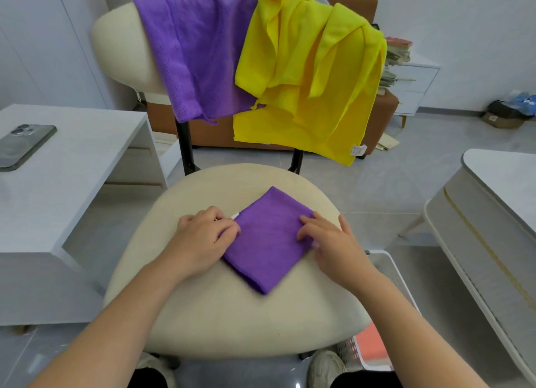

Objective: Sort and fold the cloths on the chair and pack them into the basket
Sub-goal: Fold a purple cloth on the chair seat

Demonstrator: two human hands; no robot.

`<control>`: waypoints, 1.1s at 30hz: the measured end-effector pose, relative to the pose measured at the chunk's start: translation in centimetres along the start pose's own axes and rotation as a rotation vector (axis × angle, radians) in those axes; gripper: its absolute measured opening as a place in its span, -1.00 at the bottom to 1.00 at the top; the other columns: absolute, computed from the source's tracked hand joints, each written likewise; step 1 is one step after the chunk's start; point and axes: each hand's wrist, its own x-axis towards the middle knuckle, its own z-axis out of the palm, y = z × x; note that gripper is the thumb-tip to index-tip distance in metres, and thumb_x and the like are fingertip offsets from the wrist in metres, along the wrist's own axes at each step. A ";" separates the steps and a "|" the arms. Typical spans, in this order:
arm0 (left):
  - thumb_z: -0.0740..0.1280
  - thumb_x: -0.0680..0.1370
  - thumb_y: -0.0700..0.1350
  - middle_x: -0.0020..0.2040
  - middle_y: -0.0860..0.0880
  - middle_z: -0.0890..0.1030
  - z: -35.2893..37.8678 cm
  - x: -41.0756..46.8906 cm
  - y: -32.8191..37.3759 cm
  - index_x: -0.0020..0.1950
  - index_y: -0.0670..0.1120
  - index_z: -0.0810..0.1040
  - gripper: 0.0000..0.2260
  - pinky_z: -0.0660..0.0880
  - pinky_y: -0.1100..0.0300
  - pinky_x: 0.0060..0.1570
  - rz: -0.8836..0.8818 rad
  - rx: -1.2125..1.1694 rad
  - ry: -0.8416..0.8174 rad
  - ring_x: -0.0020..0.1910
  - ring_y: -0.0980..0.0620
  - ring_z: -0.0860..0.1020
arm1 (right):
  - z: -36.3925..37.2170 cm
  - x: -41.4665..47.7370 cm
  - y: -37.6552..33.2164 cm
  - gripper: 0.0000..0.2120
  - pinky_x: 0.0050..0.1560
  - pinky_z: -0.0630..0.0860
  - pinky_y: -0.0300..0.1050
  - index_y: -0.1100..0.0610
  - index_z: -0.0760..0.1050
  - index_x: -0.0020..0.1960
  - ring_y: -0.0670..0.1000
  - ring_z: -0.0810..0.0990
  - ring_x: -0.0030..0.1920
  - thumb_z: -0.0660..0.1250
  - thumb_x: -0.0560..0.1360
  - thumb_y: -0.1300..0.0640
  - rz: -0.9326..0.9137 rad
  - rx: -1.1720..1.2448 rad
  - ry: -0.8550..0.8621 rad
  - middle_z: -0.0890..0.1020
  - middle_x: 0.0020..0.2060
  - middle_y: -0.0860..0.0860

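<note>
A folded purple cloth [266, 240] lies as a square on the cream chair seat [232, 315]. My left hand [203, 237] pinches the cloth's left corner, fingers curled at its edge. My right hand [327, 240] lies on the cloth's right corner, fingers mostly straight and pressing down. Over the chair back [116, 42] hang an unfolded purple cloth [194, 54] and yellow cloths [313, 77]. A white basket [368, 350] stands on the floor at the seat's lower right, with something orange-red inside; the seat and my right arm hide much of it.
A white desk [58, 190] with a phone [23, 147] stands on the left. A white table [493, 213] is on the right. Behind the chair is a brown sofa [383, 112] and a cabinet with stacked books [397, 57]. My shoes [324, 370] show below the seat.
</note>
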 end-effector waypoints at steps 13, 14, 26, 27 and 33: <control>0.30 0.37 0.16 -0.07 0.18 0.44 1.4 -2.6 2.1 -0.01 0.12 0.48 -0.75 0.28 0.23 0.06 0.583 0.175 -0.002 -0.08 0.15 0.42 | 0.2 -1.9 0.4 -0.31 0.48 -0.18 -0.06 -0.10 0.23 0.46 -0.23 -0.11 0.48 0.15 0.41 0.37 -0.177 0.047 -0.038 0.10 0.52 -0.16; 0.29 0.38 0.11 -0.08 0.15 0.45 1.7 -2.5 2.2 -0.02 0.10 0.49 -0.78 0.30 0.20 0.03 0.595 0.197 0.016 -0.10 0.12 0.42 | 0.5 -1.9 0.2 -0.32 0.48 -0.16 -0.07 -0.10 0.24 0.45 -0.26 -0.10 0.46 0.16 0.41 0.36 -0.196 0.080 -0.042 0.12 0.51 -0.16; 0.28 0.44 0.08 -0.20 0.14 0.50 2.6 -1.8 2.2 -0.10 0.01 0.48 -0.84 0.32 0.25 -0.09 0.560 0.062 0.191 -0.22 0.13 0.43 | 2.6 -1.7 -1.4 -0.62 0.22 0.50 -0.06 0.06 0.54 0.24 -0.05 0.52 0.26 0.38 0.42 0.18 -0.300 0.205 0.112 0.60 0.21 -0.03; 0.32 0.41 0.14 -0.14 0.16 0.51 2.4 -1.9 1.8 -0.05 0.03 0.47 -0.77 0.32 0.25 -0.03 0.548 0.062 0.177 -0.15 0.16 0.44 | 2.5 -1.5 -1.4 -0.63 0.23 0.49 -0.10 0.05 0.55 0.23 -0.07 0.52 0.26 0.36 0.43 0.17 -0.289 0.216 0.118 0.60 0.21 -0.04; 0.34 0.25 -0.08 0.20 0.14 0.53 1.2 -1.8 -1.4 0.18 0.10 0.42 -0.50 0.14 0.25 0.34 0.479 0.062 0.128 0.30 0.22 0.35 | 1.9 -1.5 -1.2 -0.65 0.26 0.34 -0.41 0.04 0.55 0.25 -0.39 0.42 0.22 0.29 0.49 0.20 -0.281 0.405 0.112 0.50 0.17 -0.33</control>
